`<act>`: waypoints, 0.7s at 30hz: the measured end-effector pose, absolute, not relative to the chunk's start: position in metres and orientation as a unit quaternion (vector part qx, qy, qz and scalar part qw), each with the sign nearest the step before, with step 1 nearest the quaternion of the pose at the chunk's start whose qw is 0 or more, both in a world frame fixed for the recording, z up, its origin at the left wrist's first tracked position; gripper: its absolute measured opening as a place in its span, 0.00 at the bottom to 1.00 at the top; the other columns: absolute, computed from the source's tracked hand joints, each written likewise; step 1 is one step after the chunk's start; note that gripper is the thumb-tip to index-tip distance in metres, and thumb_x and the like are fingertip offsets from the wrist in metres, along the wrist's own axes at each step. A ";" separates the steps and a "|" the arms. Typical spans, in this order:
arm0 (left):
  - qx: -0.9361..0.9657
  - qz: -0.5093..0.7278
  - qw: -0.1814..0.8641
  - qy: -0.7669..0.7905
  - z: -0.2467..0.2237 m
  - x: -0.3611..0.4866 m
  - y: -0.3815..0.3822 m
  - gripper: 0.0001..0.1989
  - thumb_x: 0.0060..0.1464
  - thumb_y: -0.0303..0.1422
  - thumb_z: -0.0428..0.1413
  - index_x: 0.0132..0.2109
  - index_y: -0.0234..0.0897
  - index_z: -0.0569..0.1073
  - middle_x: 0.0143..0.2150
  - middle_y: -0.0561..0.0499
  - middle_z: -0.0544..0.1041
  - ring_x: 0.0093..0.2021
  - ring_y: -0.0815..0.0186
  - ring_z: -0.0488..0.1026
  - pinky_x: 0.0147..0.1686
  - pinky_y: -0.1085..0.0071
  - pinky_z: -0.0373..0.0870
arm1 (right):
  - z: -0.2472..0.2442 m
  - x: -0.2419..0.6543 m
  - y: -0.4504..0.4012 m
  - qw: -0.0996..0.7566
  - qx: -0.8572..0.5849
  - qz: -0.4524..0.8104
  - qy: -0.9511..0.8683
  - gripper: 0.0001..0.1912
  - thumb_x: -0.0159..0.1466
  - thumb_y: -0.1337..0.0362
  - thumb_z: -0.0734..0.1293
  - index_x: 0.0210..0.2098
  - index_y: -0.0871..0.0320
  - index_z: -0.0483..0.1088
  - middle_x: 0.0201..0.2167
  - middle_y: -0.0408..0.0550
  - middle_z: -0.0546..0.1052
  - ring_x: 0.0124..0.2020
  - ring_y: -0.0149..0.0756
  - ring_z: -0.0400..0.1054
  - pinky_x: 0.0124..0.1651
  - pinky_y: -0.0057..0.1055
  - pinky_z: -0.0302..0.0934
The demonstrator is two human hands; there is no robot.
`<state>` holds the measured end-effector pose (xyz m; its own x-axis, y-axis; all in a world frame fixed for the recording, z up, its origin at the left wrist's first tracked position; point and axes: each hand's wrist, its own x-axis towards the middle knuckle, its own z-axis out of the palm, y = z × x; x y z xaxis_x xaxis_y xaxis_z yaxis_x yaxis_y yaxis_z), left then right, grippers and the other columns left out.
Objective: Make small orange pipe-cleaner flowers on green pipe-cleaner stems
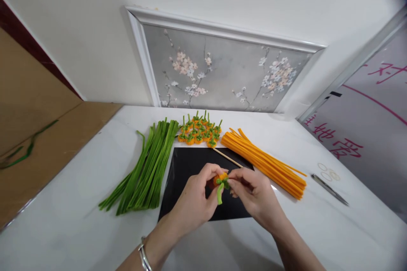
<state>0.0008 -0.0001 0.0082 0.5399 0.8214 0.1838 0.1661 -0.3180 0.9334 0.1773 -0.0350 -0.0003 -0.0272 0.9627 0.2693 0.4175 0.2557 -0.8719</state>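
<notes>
My left hand grips a small orange pipe-cleaner pumpkin between thumb and fingers, over the black mat. A short green stem hangs from it toward me. My right hand is closed, its thumb and forefinger pinching the green part at the pumpkin's right side. Just behind the mat stand several finished-looking orange pumpkins with green tops and upright stems. A thin wooden stick lies slantwise across the mat's far edge, behind my right hand.
A bundle of green pipe cleaners lies left of the mat, a bundle of orange pipe cleaners right of it. Farther right are tweezers and several pale rubber bands. Cardboard borders the white table at left.
</notes>
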 end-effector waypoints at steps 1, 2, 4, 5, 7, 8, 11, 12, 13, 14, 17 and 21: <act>0.738 0.340 0.478 0.335 0.008 0.001 0.000 0.09 0.59 0.30 0.52 0.48 0.37 0.68 0.41 0.47 0.77 0.43 0.62 0.75 0.43 0.69 0.70 | 0.000 0.176 -0.036 0.443 -0.537 0.283 -0.660 0.06 0.64 0.64 0.64 0.34 0.58 0.72 0.25 0.45 0.75 0.24 0.31 0.69 0.26 0.25 0.64; 0.735 0.340 0.480 0.336 0.007 0.001 0.000 0.10 0.59 0.30 0.53 0.48 0.37 0.69 0.41 0.46 0.77 0.43 0.62 0.75 0.43 0.69 0.70 | 0.001 0.175 -0.036 0.437 -0.541 0.262 -0.669 0.07 0.64 0.65 0.63 0.33 0.58 0.72 0.25 0.45 0.75 0.24 0.31 0.68 0.26 0.25 0.63; 0.717 0.351 0.496 0.341 0.005 0.003 0.000 0.11 0.58 0.29 0.53 0.49 0.37 0.70 0.42 0.46 0.77 0.44 0.62 0.75 0.44 0.69 0.70 | 0.002 0.173 -0.037 0.436 -0.539 0.225 -0.685 0.06 0.64 0.67 0.63 0.32 0.58 0.71 0.25 0.45 0.75 0.24 0.31 0.67 0.26 0.25 0.62; 0.703 0.358 0.510 0.342 0.004 0.004 0.001 0.12 0.57 0.29 0.54 0.49 0.37 0.70 0.43 0.46 0.77 0.44 0.62 0.75 0.44 0.69 0.70 | 0.003 0.173 -0.037 0.438 -0.535 0.210 -0.691 0.06 0.64 0.68 0.62 0.32 0.57 0.71 0.25 0.45 0.74 0.24 0.31 0.67 0.27 0.25 0.61; 0.670 0.368 0.547 0.341 0.002 0.006 0.002 0.10 0.56 0.29 0.54 0.47 0.36 0.71 0.43 0.46 0.77 0.44 0.63 0.74 0.44 0.69 0.70 | 0.004 0.172 -0.036 0.446 -0.514 0.193 -0.707 0.06 0.64 0.69 0.62 0.32 0.57 0.70 0.27 0.45 0.74 0.26 0.31 0.68 0.29 0.26 0.63; 0.653 0.371 0.566 0.340 0.002 0.008 0.002 0.09 0.56 0.29 0.55 0.45 0.36 0.72 0.42 0.47 0.77 0.44 0.63 0.74 0.44 0.70 0.70 | 0.004 0.173 -0.036 0.449 -0.498 0.188 -0.718 0.07 0.65 0.70 0.61 0.33 0.57 0.70 0.28 0.46 0.74 0.28 0.32 0.68 0.31 0.27 0.64; 0.622 0.352 0.613 0.335 0.004 0.009 0.004 0.07 0.54 0.31 0.57 0.40 0.34 0.73 0.37 0.48 0.77 0.38 0.65 0.74 0.39 0.70 0.70 | 0.002 0.176 -0.035 0.441 -0.450 0.172 -0.757 0.11 0.67 0.72 0.57 0.35 0.57 0.69 0.33 0.49 0.73 0.33 0.34 0.69 0.36 0.30 0.66; 0.619 0.339 0.625 0.333 0.005 0.008 0.005 0.07 0.53 0.32 0.58 0.39 0.34 0.73 0.34 0.49 0.77 0.35 0.66 0.73 0.37 0.71 0.69 | 0.002 0.177 -0.034 0.430 -0.437 0.164 -0.773 0.12 0.67 0.72 0.56 0.36 0.57 0.70 0.33 0.50 0.73 0.34 0.34 0.68 0.37 0.31 0.66; 0.620 0.323 0.635 0.329 0.007 0.008 0.006 0.07 0.53 0.33 0.58 0.38 0.33 0.74 0.32 0.50 0.76 0.33 0.67 0.72 0.36 0.71 0.68 | 0.002 0.179 -0.034 0.416 -0.428 0.153 -0.788 0.13 0.67 0.73 0.56 0.37 0.57 0.70 0.34 0.50 0.73 0.35 0.35 0.68 0.37 0.31 0.66; 0.623 0.308 0.642 0.324 0.009 0.007 0.006 0.07 0.54 0.33 0.58 0.38 0.33 0.74 0.31 0.51 0.76 0.32 0.68 0.71 0.35 0.71 0.68 | 0.003 0.180 -0.034 0.402 -0.421 0.142 -0.801 0.14 0.67 0.74 0.55 0.38 0.56 0.70 0.34 0.50 0.74 0.35 0.36 0.67 0.38 0.32 0.66; 0.638 0.276 0.646 0.316 0.013 0.003 0.008 0.07 0.55 0.34 0.56 0.38 0.33 0.74 0.31 0.51 0.75 0.32 0.68 0.70 0.34 0.72 0.66 | 0.004 0.181 -0.033 0.377 -0.412 0.116 -0.821 0.16 0.66 0.75 0.55 0.38 0.56 0.71 0.34 0.50 0.75 0.34 0.36 0.67 0.38 0.33 0.65; 0.619 0.278 0.662 0.318 0.015 -0.001 0.008 0.08 0.54 0.32 0.58 0.41 0.35 0.72 0.35 0.50 0.76 0.34 0.68 0.71 0.36 0.71 0.66 | 0.001 0.180 -0.030 0.401 -0.430 0.136 -0.798 0.14 0.67 0.73 0.56 0.37 0.56 0.72 0.34 0.50 0.75 0.35 0.36 0.68 0.38 0.33 0.66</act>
